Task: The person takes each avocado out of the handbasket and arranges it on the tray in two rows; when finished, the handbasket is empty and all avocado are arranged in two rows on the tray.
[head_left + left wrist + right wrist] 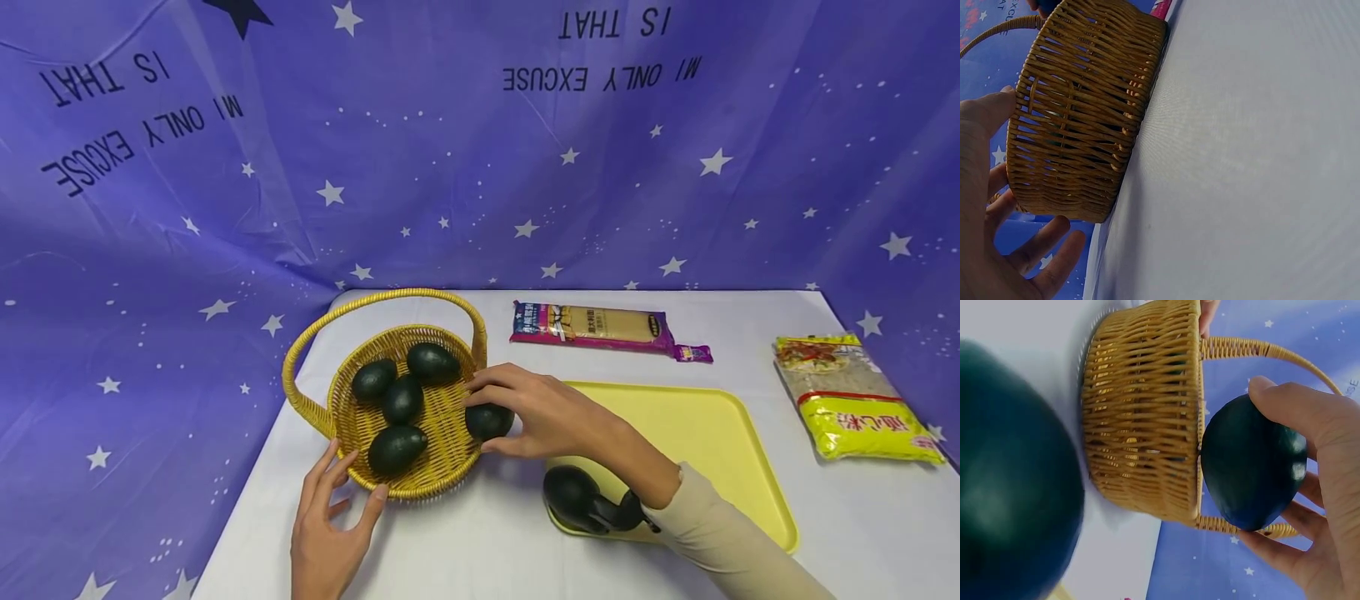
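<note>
Yellow basket holds four avocados, right hand another; loose left hand touches rim.

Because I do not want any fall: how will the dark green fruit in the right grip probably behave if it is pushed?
The dark green fruit may be slippery, since its surface looks smooth and shiny. It would probably roll, being rounded like an egg. It seems fairly firm, as no dent is visible.
</note>
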Demonstrator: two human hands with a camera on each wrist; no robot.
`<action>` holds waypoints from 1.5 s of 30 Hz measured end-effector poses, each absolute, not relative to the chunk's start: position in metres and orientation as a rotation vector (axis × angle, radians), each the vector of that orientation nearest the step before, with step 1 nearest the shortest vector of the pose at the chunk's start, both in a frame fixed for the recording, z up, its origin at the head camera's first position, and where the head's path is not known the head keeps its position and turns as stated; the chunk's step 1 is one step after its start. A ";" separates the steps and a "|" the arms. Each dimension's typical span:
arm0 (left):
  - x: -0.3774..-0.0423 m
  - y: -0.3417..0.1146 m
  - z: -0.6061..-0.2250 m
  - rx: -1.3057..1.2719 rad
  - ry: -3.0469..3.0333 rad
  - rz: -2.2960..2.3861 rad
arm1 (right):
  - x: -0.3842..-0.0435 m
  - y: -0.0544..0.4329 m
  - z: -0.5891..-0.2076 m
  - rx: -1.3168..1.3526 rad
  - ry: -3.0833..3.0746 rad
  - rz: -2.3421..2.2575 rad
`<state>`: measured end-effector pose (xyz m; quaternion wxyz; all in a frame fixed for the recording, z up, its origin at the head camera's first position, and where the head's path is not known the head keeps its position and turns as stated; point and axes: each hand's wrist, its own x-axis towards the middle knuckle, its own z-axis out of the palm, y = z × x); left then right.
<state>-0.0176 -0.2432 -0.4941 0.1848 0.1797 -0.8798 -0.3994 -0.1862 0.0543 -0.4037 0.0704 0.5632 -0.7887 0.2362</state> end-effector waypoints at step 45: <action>-0.018 -0.244 -0.496 0.498 -2.455 -1.144 | -0.208 0.112 -0.444 1.441 -2.664 0.743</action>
